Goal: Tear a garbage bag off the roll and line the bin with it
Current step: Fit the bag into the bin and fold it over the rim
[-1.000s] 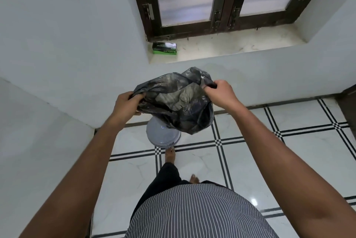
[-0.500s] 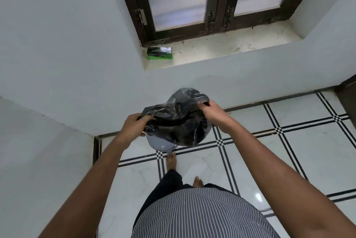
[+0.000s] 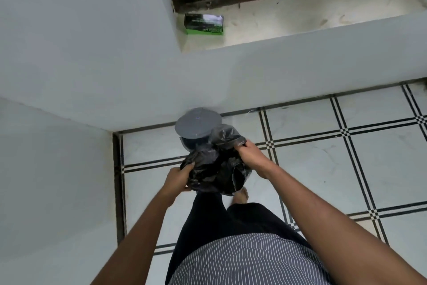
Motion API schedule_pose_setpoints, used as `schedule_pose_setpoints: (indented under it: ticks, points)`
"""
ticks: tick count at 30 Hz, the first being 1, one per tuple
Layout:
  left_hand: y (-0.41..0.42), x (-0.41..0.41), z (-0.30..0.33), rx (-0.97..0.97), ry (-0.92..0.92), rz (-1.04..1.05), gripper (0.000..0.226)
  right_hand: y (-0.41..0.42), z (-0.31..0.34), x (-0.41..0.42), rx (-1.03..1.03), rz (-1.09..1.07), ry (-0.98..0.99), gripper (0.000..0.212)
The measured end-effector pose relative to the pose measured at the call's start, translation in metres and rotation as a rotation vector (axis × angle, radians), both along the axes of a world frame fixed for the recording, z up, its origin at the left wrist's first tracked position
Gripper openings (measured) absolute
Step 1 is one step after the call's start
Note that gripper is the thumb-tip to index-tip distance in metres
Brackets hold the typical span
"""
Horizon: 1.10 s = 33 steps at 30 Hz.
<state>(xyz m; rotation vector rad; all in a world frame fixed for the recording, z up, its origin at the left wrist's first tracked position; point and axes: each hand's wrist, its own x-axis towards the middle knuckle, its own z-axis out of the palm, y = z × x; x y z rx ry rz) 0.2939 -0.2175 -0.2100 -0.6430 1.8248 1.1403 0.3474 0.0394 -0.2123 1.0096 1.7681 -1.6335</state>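
A crumpled black garbage bag hangs between my two hands, low over the floor. My left hand grips its left edge. My right hand grips its upper right edge. Just beyond the bag stands a small grey bin with its round lid raised against the wall; the dark opening shows below the lid. The bag covers the near part of the bin. The green and black garbage bag box lies on the window sill above.
White walls meet in a corner at the left. The marble window sill juts over the bin. The floor is white tile with black lines. My legs and bare feet are right behind the bag.
Both hands have lowered the bag from chest height down to the bin. The view has tilted down, and the bin's lid now shows raised behind the bag.
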Motion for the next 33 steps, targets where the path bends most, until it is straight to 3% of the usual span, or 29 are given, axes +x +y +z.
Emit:
schedule_pose_setpoints:
  ticks: [4,12,17,24,33]
  points:
    - [-0.008,0.005,-0.027,-0.024,-0.061,-0.002,0.034,-0.016,-0.014,-0.013,-0.024,-0.004,-0.037,0.054]
    - [-0.019,-0.022,-0.083,-0.024,-0.113,0.188,0.032,-0.037,-0.065,-0.061,-0.079,-0.115,-0.076,0.025]
    - [-0.029,-0.037,-0.132,-0.074,-0.163,0.159,0.036,-0.045,-0.103,-0.079,-0.074,-0.103,-0.126,0.033]
    - [-0.024,-0.057,-0.185,-0.075,-0.199,0.202,0.032,-0.050,-0.160,-0.094,-0.080,-0.189,-0.171,0.022]
    - [-0.018,-0.118,-0.256,-0.031,-0.054,0.657,0.021,-0.044,-0.246,-0.139,-0.090,-0.244,-0.142,0.034]
